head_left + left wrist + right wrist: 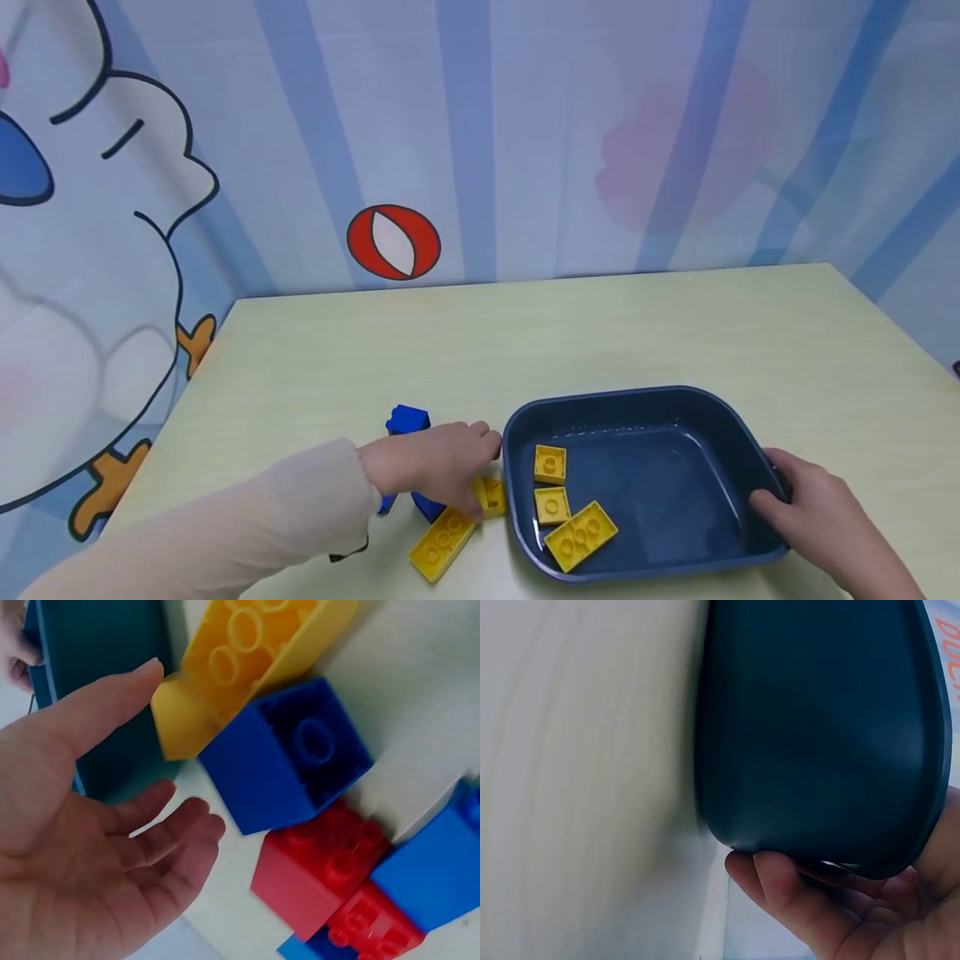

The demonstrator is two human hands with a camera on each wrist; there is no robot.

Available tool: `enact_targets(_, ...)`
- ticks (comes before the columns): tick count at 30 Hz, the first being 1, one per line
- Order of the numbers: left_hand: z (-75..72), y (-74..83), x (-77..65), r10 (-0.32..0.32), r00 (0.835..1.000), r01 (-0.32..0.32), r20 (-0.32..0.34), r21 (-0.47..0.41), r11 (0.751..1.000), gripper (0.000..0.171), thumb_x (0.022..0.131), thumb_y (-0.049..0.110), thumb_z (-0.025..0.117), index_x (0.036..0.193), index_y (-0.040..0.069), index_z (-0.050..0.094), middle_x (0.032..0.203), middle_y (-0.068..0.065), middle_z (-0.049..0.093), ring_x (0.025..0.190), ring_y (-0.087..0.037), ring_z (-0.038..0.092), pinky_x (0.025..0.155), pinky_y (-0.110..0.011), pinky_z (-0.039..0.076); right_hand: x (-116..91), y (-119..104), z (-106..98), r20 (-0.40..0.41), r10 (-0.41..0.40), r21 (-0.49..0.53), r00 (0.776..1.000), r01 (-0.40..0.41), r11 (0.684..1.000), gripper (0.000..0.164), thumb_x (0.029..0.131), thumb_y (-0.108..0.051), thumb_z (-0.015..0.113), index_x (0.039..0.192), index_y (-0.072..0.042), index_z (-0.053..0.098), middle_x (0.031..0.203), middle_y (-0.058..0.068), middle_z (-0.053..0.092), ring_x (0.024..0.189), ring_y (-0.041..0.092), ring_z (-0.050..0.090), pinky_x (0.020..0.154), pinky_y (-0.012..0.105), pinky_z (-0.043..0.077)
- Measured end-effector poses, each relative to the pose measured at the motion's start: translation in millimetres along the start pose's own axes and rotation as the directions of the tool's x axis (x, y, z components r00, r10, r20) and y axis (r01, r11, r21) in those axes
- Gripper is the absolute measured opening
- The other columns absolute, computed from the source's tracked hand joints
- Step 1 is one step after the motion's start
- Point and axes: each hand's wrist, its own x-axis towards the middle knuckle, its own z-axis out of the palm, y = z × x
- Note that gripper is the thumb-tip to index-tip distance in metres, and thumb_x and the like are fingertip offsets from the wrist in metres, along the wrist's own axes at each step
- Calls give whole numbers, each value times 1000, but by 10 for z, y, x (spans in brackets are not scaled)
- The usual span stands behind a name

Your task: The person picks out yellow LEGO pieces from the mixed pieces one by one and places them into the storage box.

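My right hand [813, 512] grips the right end of a dark blue tray [637, 566], thumb over the rim, fingers under the outside [817, 750]. Inside, along its left side, lie two square yellow bricks [551, 464] and a longer yellow brick [581, 536]. My left hand [431, 458] hovers by the tray's left wall, fingers loosely bent, palm bare [97, 847]. Its thumb overlaps a small yellow brick [176, 720] in the left wrist view. Beside that lie a long yellow brick [442, 543] and a blue brick [262, 772], hollow side showing.
Two red bricks [315, 862] and another blue brick [442, 862] lie in the pile by the left hand, mostly hidden by it in the head view. A blue brick [408, 419] shows behind the hand. The pale table [600, 333] meets a printed curtain at the back.
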Motion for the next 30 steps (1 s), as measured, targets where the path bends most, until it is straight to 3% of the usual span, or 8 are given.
enact_targets(8, 131, -16, 86, -10, 1000, 7, -24, -101, 995, 63, 71, 35, 80, 122, 9, 52, 93, 2, 50, 83, -11, 47, 73, -21, 45, -2, -15, -7, 7, 7, 3, 1000, -7, 1000, 46, 83, -7, 55, 121, 18, 44, 98, 28, 62, 81, 26, 63, 73, 46, 52)
enact_targets(16, 215, 33, 148, -16, 1000, 14, -14, -143, 990, 64, 72, 26, 81, 126, 10, 51, 94, 1, 48, 80, -10, 47, 66, -19, 45, -12, -22, -12, 3, 7, 0, 1000, -7, 1000, 45, 83, -7, 55, 120, 18, 45, 97, 27, 63, 80, 25, 63, 73, 47, 51)
enact_targets(22, 245, 38, 176, -35, 999, 33, -3, -199, 980, 56, 73, 16, 79, 123, 11, 54, 92, 1, 49, 73, -10, 51, 62, -18, 46, -18, -24, -12, -4, 3, 2, 1000, -3, 1000, 45, 83, -6, 55, 120, 18, 45, 96, 27, 63, 80, 25, 63, 72, 46, 51)
enact_targets(30, 262, 23, 180, -36, 998, 23, -57, -220, 975, 44, 72, 12, 79, 112, 11, 61, 87, 2, 51, 70, -9, 51, 60, -18, 46, -16, -8, -7, -14, -11, -4, 1000, 11, 1000, 45, 82, -7, 55, 119, 18, 46, 95, 26, 64, 79, 25, 63, 72, 47, 51)
